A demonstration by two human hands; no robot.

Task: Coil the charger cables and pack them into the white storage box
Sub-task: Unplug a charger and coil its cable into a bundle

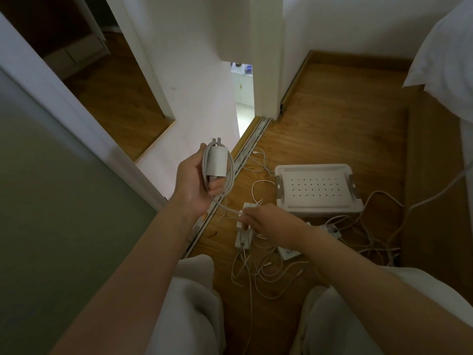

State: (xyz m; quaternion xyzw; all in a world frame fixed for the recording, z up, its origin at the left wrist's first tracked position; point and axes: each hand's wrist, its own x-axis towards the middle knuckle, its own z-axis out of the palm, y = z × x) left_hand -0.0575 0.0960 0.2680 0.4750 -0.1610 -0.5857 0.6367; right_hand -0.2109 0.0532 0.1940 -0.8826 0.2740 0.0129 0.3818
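The left hand (190,185) grips a smooth white charger (216,161), rounded block with prongs up, its cable (228,175) looped lengthwise round it. The right hand (266,220) pinches that cable's free end just above a power strip (243,239). The white storage box (320,169) sits on the wooden floor (332,119) just beyond the right hand – rectangular, flat top dotted with holes, grey clips at both short ends. Thin loose cables (268,275) tangle across the planks between the box and the knees. A metal door track (245,149) runs along the floor's left edge, below white walls (194,73).
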